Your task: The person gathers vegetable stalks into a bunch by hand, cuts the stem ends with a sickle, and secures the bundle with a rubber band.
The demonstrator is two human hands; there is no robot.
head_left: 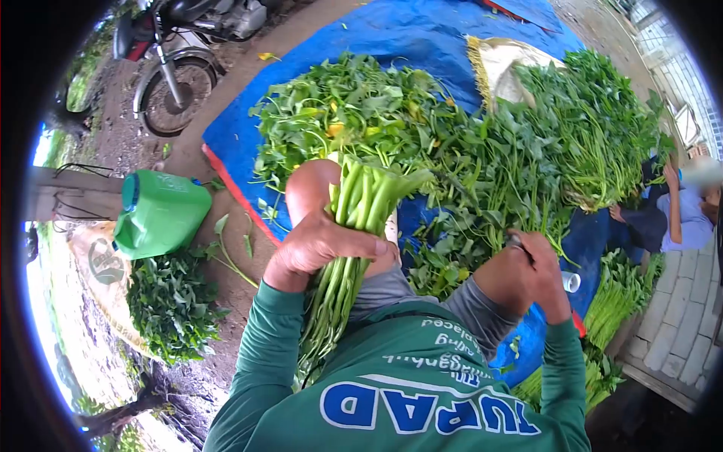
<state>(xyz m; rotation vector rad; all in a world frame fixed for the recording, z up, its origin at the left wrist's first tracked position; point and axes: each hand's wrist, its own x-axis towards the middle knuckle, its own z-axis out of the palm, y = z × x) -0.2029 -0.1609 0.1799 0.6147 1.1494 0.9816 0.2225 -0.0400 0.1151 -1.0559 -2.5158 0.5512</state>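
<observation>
A thick bunch of long green stems (361, 203), which look like water spinach, is gripped in my left hand (327, 245). My thumb lies across the stems; the thick ends point up and the thinner ends hang over my forearm and shirt. My right hand (538, 267) is closed beside my right knee. A small dark piece shows at its fingers, too little to name. In front of my knees lies a large heap of loose leafy greens (346, 105), with a few yellow leaves in it.
A blue tarp (233, 128) lies under the greens. More greens (610, 143) are piled at the right, by a pale sack (512, 60). A green jerrycan (169, 215) and a motorcycle (177, 83) stand at the left. Another person (685, 215) sits at the far right.
</observation>
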